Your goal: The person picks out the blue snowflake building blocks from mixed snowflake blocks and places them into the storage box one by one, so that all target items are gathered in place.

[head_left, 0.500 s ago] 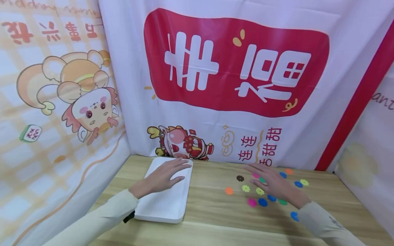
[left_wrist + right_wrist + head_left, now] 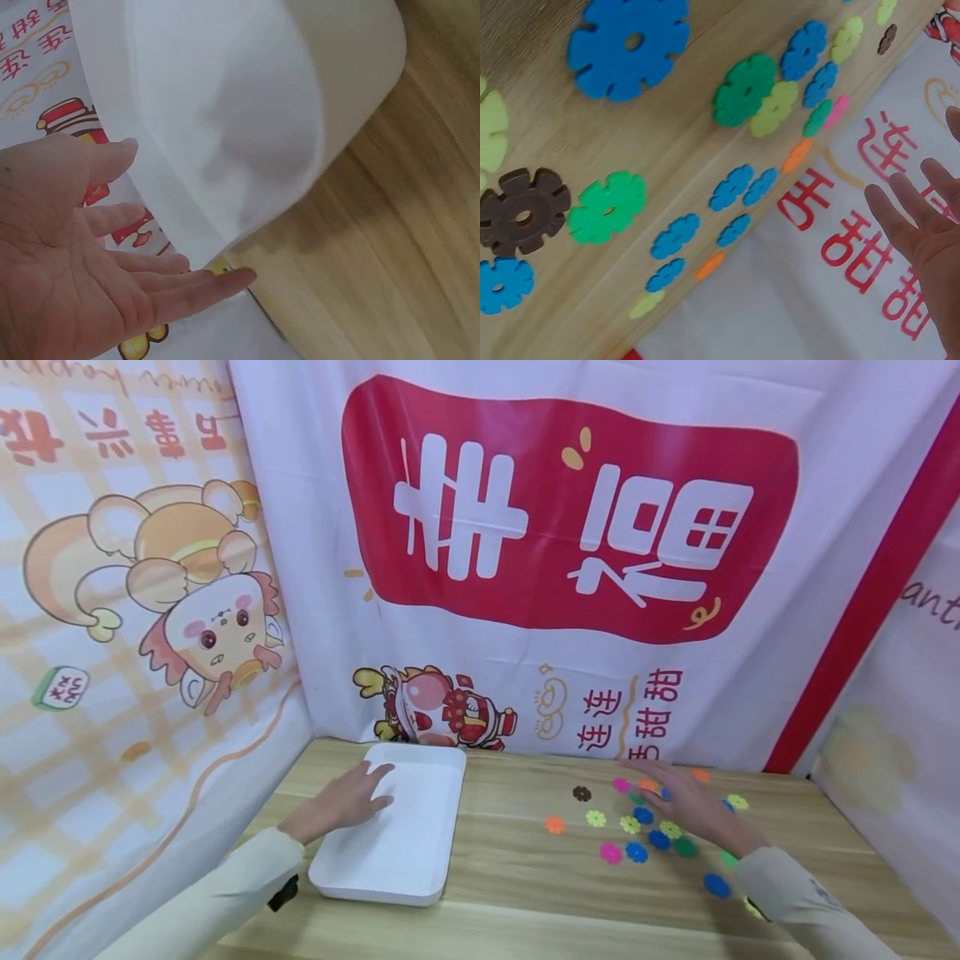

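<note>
My left hand (image 2: 347,797) is over the left side of a white, shallow rectangular tray (image 2: 420,847), fingers spread and nothing in its grasp. In the left wrist view its palm (image 2: 90,277) shows beside the tray's rim (image 2: 176,180); whether the fingertips touch it I cannot tell. My right hand (image 2: 686,802) hovers above scattered flower-shaped plastic discs, holding none, its fingers loosely extended (image 2: 922,202). Among these notched discs are a blue one (image 2: 717,885), a pink one (image 2: 611,853), an orange one (image 2: 554,825) and a dark brown one (image 2: 582,793). The right hand and forearm hide some of them.
The wooden table (image 2: 502,868) meets a printed white cloth (image 2: 525,693) at the back. More patterned cloth (image 2: 150,677) hangs on the left, and another sheet (image 2: 885,768) closes off the right side. Bare wood lies between tray and discs.
My left hand has drawn back leftward from over the tray's middle to its left side. The right hand has shifted a little right, uncovering more discs. The head view has turned slightly.
</note>
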`<state>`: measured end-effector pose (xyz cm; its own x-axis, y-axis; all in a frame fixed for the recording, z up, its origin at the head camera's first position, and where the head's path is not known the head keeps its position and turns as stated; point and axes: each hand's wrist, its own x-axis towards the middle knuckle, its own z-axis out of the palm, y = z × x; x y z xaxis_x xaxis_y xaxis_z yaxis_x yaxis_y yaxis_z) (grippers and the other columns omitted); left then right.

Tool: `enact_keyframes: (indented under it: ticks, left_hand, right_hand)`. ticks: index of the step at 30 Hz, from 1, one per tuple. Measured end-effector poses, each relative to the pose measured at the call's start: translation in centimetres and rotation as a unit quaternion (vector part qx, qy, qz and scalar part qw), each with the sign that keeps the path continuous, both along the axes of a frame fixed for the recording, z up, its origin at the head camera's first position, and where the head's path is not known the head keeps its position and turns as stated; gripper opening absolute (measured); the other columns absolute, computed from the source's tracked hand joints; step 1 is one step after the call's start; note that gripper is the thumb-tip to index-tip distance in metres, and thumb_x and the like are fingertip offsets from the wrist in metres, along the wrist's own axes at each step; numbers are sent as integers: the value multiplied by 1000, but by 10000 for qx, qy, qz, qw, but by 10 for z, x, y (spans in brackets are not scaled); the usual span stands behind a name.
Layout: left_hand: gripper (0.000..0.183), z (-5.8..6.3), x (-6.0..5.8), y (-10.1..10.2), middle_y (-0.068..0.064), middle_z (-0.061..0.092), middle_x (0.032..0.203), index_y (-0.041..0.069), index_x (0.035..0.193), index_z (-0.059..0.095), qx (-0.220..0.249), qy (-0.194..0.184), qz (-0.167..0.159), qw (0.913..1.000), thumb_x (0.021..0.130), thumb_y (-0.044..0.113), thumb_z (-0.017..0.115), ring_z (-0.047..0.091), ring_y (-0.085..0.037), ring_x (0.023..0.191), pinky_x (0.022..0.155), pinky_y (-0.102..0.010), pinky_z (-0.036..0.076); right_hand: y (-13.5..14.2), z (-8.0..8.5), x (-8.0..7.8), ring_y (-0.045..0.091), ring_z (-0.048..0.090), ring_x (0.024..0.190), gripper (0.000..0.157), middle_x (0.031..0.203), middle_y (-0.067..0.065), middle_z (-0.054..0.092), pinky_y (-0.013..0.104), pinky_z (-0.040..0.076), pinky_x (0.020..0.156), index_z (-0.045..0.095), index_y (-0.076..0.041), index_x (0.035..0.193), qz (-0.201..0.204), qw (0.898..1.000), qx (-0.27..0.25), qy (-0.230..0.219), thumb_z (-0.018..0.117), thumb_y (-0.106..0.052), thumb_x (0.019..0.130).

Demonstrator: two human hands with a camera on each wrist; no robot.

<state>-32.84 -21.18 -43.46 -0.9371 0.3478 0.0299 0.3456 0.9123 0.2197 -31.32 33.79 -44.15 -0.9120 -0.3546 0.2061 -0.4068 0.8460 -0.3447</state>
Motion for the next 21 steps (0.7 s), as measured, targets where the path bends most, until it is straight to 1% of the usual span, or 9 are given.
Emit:
enact_keyframes:
  ticks: [2, 4, 7, 10, 13, 14, 15, 18, 21]
  left_hand:
    - [56, -2, -2, -4, -42, 46, 148, -2, 152, 46, 257, -112, 257, 9993, 105, 23, 63, 50, -58, 132, 105, -74, 48]
    - [57, -5, -5, -8, -42, 46, 147, -7, 152, 43, 638, -19, 389, 9972, 105, 18, 61, 50, -58, 132, 108, -72, 47]
    - [55, -6, -9, -14, -42, 44, 149, -15, 151, 39, 1364, 142, 449, 9895, 104, 8, 58, 46, -59, 135, 113, -70, 43]
    - [54, -6, -12, -18, -43, 49, 144, -18, 148, 40, 1923, 41, 398, 9805, 101, 1, 58, 51, -58, 131, 109, -65, 50]
    - [54, -5, -14, -19, -43, 54, 138, -17, 146, 43, 2239, -184, 368, 9737, 98, -2, 61, 61, -56, 121, 95, -57, 61]
    - [54, -5, -15, -18, -43, 56, 136, -16, 146, 44, 2305, -231, 360, 9721, 97, -3, 62, 64, -55, 117, 90, -55, 64]
    - [54, -6, -15, -18, -43, 57, 135, -16, 145, 45, 2377, -290, 376, 9702, 96, -4, 63, 65, -53, 116, 89, -53, 64]
    - [55, -9, -16, -14, -41, 57, 137, -15, 145, 47, 2567, -454, 392, 9646, 93, -7, 64, 64, -52, 119, 94, -54, 63]
    - [54, -12, -16, -10, -41, 56, 139, -14, 145, 47, 2912, -719, 417, 9530, 94, -9, 63, 61, -53, 126, 98, -54, 61]
  right_hand:
    - [5, 0, -1, 44, 49, 143, 57, 157, 15, 52, 70, 46, 111, 48, -27, 157, -160, 9998, -21, -120, 68, -24, 104]
    - [10, -1, -3, 46, 51, 141, 57, 157, 16, 53, 70, 47, 110, 48, -25, 158, -316, 9993, -23, -221, 68, -26, 104]
    - [17, -1, -7, 47, 53, 138, 56, 156, 18, 54, 68, 50, 108, 49, -20, 157, -425, 9984, -106, -366, 67, -29, 104]
    - [27, -5, -12, 47, 56, 135, 56, 155, 20, 53, 66, 53, 105, 50, -16, 156, -516, 9968, -221, -573, 65, -32, 105]
    - [39, -11, -17, 46, 58, 131, 57, 155, 22, 52, 64, 56, 101, 48, -13, 157, -676, 9931, -426, -858, 64, -34, 106]
    - [42, -13, -18, 46, 58, 130, 57, 154, 23, 52, 63, 57, 101, 48, -12, 157, -730, 9914, -530, -952, 64, -33, 106]
    - [45, -14, -19, 46, 59, 129, 58, 153, 24, 53, 62, 57, 99, 47, -12, 157, -778, 9897, -629, -1024, 64, -32, 106]
    - [55, -19, -21, 47, 60, 126, 59, 150, 29, 52, 60, 60, 95, 45, -8, 157, -814, 9859, -864, -1179, 66, -27, 105]
    - [64, -25, -23, 48, 60, 125, 60, 150, 33, 50, 59, 61, 93, 43, -3, 157, -817, 9833, -1002, -1284, 65, -22, 105]
